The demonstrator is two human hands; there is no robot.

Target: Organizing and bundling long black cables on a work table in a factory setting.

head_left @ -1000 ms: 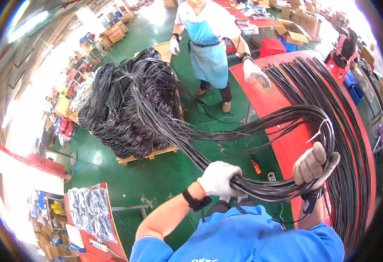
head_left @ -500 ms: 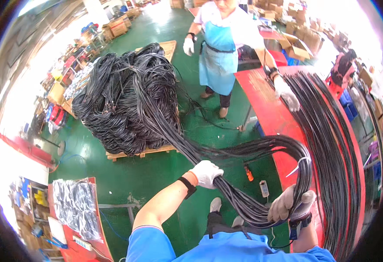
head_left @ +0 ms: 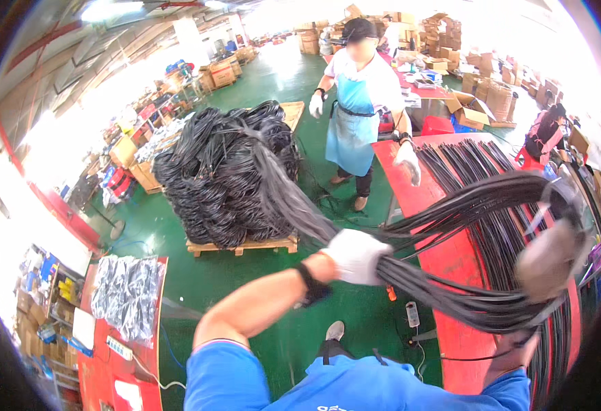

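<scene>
My left hand (head_left: pixel 358 257), in a white glove, is closed around a thick bundle of black cables (head_left: pixel 444 291). The bundle runs back to a large pile of coiled black cables (head_left: pixel 228 178) on a wooden pallet. To the right, my gloved right hand (head_left: pixel 548 260) is blurred by motion; it grips the looped end of the bundle, near a pale tie. That loop hangs above a red table (head_left: pixel 430 181), where long black cables (head_left: pixel 478 205) lie side by side. Some strands between my left hand and the pile are smeared.
Across the red table stands a co-worker (head_left: pixel 356 103) in a blue apron and white gloves, one hand at the table's corner. Another red table (head_left: pixel 126 366) at lower left bears plastic-bagged goods (head_left: pixel 128 298). A power strip (head_left: pixel 412 314) lies on the green floor. Cardboard boxes (head_left: pixel 468 109) stand behind.
Both my hands have risen and moved right, carrying the cable bundle. Its loop has swung from the table's near edge to over the laid-out cables. The view has tilted up.
</scene>
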